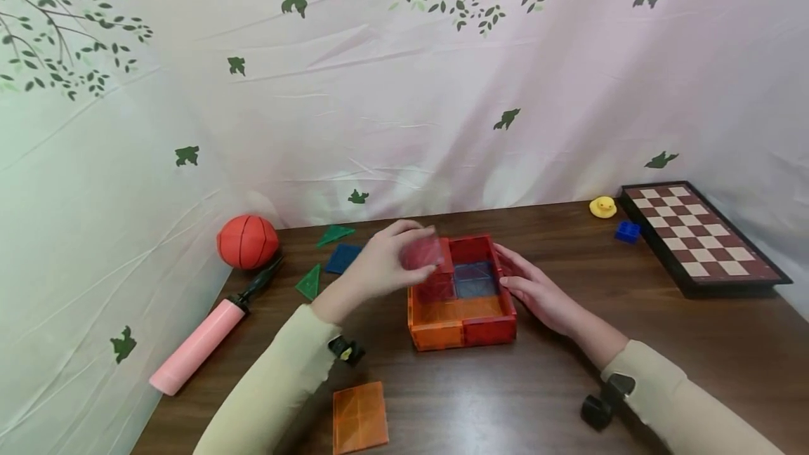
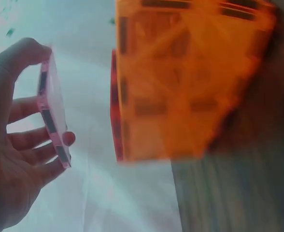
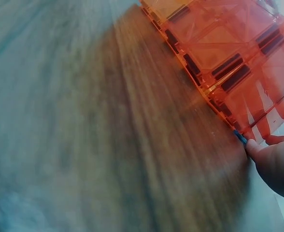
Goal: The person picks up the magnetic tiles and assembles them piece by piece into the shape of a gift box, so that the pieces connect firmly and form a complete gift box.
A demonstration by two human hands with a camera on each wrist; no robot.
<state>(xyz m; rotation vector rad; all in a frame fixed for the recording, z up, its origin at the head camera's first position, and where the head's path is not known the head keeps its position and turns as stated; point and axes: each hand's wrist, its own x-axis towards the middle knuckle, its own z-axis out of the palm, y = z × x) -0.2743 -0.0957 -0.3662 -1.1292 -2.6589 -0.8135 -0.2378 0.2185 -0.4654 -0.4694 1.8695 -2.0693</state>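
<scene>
On my feed, the wooden table (image 1: 632, 343) stretches under both arms, with a leaf-printed sheet (image 1: 404, 90) hung close behind. Well off to the right of my right hand (image 1: 537, 290) lies a chessboard (image 1: 698, 237), its squares dark red and cream; no writing on it is legible to me. Directly between my hands sits the open tile box (image 1: 464, 300), built of orange and red magnetic squares, a blue one showing in its floor. My right hand rests against the box's right wall, fingers fairly straight along it; the right wrist view shows a fingertip (image 3: 255, 147) touching the wall's lower edge. My left hand (image 1: 379, 265) hovers over the box's far-left corner and pinches a pink translucent tile (image 2: 52, 113) by its edges, thumb on top, fingers below. Far left of that hand lie a pink pump (image 1: 202, 339) and a small basketball (image 1: 248, 241). Just beyond the left hand are a blue square (image 1: 343, 257) and two green triangles (image 1: 310, 281). Near my left sleeve lies a loose orange tile (image 1: 360, 416). Beside the chessboard stand a yellow duck (image 1: 603, 207) and a blue brick (image 1: 628, 231). No labels are readable anywhere.
</scene>
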